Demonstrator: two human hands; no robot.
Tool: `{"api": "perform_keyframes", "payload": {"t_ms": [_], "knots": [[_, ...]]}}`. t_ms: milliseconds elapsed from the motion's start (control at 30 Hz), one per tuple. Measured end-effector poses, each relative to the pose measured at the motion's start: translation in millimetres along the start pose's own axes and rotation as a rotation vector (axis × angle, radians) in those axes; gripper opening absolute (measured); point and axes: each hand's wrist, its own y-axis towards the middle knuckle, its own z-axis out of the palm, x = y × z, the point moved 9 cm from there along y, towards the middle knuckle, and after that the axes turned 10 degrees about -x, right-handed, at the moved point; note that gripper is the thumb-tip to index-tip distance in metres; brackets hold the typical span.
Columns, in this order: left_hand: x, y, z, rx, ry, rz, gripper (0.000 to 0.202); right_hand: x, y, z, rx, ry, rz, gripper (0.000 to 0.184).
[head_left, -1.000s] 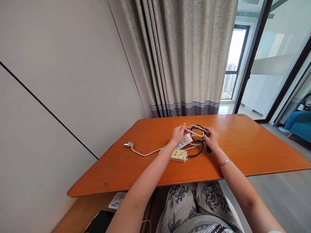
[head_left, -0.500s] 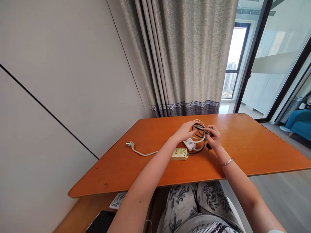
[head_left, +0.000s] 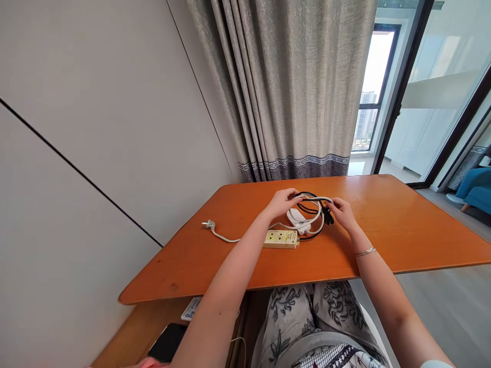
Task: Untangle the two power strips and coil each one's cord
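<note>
My left hand (head_left: pixel 283 201) is closed on the left side of a tangle of white and black cords (head_left: pixel 311 206) held a little above the orange table (head_left: pixel 387 230). Fingers of my right hand (head_left: pixel 342 213) pinch the cords at the right, beside a black plug (head_left: pixel 328 215). A white power strip (head_left: pixel 296 218) hangs under the loops. A cream-yellow power strip (head_left: pixel 281 238) lies flat on the table in front of my hands. Its white cord runs left to a white plug (head_left: pixel 208 224) lying on the table.
A grey curtain (head_left: pixel 291 92) hangs behind the table, with a white wall to the left. A lower shelf at the bottom left holds a dark phone (head_left: pixel 168 342) and a small card (head_left: pixel 191 308). A blue armchair (head_left: pixel 475 186) stands far right.
My hands have lifted the cord loops and the white power strip off the table. The black plug has come up beside my right fingers. The view has shifted slightly.
</note>
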Motion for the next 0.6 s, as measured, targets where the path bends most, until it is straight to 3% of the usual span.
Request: {"api": "perform_keyframes", "payload": {"t_ms": [133,233,433,600], "knots": [[23.5,-0.1,-17.2,-0.239,-0.3,-0.177,0.03,0.4,0.6,-1.1,-0.059,0.11,0.058,0.037],[40.5,-8.4,-16.5,-0.362,-0.501,-0.316,0.035,-0.6,0.0,-0.6,-0.077,0.188,0.105,0.037],[46.8,-18.9,5.0,-0.364,-0.609,-0.424,0.037,0.3,-5.2,0.3,-0.036,0.226,0.155,0.043],[42.4,-17.9,10.9,-0.389,-0.604,-0.446,0.035,7.8,-10.3,7.6,0.036,0.229,0.144,0.047]]}}
